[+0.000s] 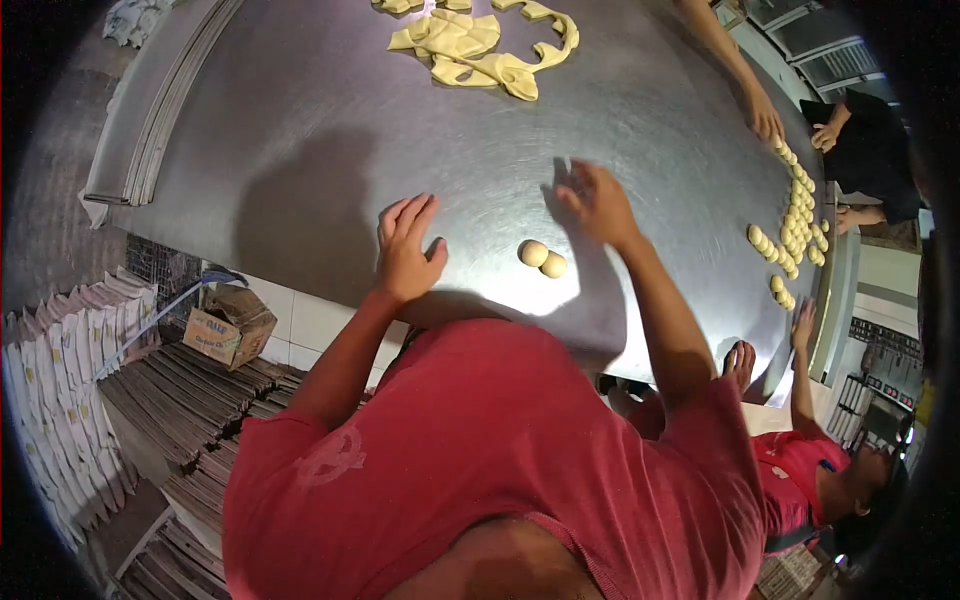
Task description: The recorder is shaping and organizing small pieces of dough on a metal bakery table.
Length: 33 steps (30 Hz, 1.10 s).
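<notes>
Two round, pale dough balls [535,254] sit touching each other on the metal table [470,150], in front of my body and between my hands. My left hand [408,248] is to their left, low over the table near its front edge, palm down with fingers apart and nothing in it. Beyond the balls and to their right hovers my right hand [603,208], its fingers loosely bent and parted, with no object visible in it. Its shadow falls on the metal close by.
Cut, flattened dough scraps [460,40] lie at the far side. Several dough balls [795,225] cluster on the right, where co-workers' hands [764,118] reach in. Long metal strips [170,110] line the left edge. A cardboard box [230,325] and stacked trays [190,400] stand below left.
</notes>
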Each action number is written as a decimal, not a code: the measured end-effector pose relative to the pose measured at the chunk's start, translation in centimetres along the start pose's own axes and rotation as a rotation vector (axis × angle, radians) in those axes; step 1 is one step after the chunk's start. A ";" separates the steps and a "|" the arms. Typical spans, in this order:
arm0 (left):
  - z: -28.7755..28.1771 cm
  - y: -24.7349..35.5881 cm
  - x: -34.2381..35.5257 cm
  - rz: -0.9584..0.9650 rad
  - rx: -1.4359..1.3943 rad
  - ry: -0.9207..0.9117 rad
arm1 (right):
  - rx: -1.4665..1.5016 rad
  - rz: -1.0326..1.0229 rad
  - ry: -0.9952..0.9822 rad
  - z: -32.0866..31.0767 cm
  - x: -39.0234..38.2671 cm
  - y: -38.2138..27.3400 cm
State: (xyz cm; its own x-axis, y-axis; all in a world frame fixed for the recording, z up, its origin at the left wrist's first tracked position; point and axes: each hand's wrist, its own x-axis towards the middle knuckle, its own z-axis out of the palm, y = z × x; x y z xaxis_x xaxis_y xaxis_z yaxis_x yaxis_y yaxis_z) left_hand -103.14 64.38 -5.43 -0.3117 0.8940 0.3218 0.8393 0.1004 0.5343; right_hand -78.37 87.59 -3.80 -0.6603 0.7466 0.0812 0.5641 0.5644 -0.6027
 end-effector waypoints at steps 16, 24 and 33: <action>0.2 -0.4 0.2 0.017 0.000 -0.020 | 0.107 0.360 -0.211 3.3 9.9 -3.0; 1.0 1.6 2.9 -0.453 -0.861 -0.313 | 0.441 0.300 0.203 -4.5 -9.7 1.9; 2.0 15.6 7.7 -0.175 -1.108 -0.761 | 0.633 0.028 0.052 -9.5 -9.7 -9.5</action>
State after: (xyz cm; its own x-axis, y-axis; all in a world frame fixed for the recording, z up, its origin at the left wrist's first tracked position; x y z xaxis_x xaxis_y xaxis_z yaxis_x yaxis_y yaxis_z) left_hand -91.58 73.69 3.79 0.2483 0.9599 -0.1304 -0.0946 0.1580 0.9829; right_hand -72.55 78.35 8.70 -0.6156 0.7832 0.0876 0.1675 0.2387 -0.9565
